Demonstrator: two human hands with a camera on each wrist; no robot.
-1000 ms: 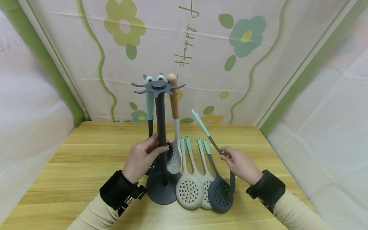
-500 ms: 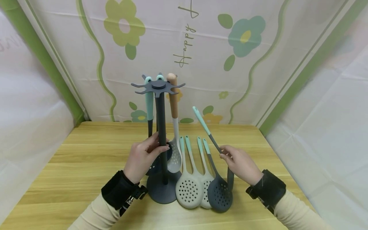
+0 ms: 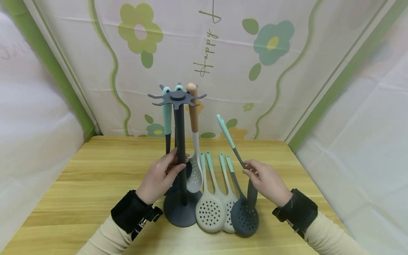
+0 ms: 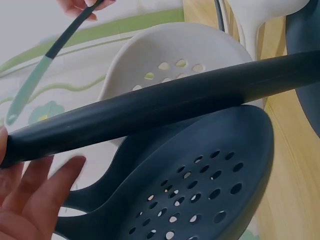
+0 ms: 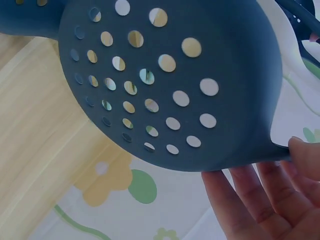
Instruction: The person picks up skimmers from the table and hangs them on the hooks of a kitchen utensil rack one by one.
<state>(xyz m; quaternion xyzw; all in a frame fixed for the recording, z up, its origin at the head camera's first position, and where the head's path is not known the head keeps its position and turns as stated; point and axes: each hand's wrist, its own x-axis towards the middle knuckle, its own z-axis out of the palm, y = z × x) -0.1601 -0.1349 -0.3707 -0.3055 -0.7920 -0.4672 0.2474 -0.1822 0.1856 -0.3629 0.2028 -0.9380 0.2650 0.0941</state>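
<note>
My left hand [image 3: 159,179] grips the dark pole of a utensil stand [image 3: 180,134] about halfway up. From the stand's hooked top hang a mint-handled utensil [image 3: 167,117], another mostly hidden behind the pole, and a wooden-handled light slotted spoon [image 3: 193,122]. In the left wrist view a dark slotted spoon [image 4: 175,175] hangs right beside the pole. To the right, my right hand [image 3: 266,182] pinches the dark neck of a skimmer [image 3: 226,134], its mint handle slanting up and left. The right wrist view shows the perforated skimmer head close up, raised off the table.
Several skimmers lie in an overlapping row right of the stand's round base [image 3: 178,216]: a light one [image 3: 208,226] in front, a dark one [image 3: 243,226] rightmost. Behind the wooden table [image 3: 105,170] hangs a flowered cloth [image 3: 210,102]; cloth also flanks both sides.
The right hand's skimmer has tilted: its handle end has moved up and slightly right, while its head has swung left over the dark skimmer. My left hand keeps holding the pole.
</note>
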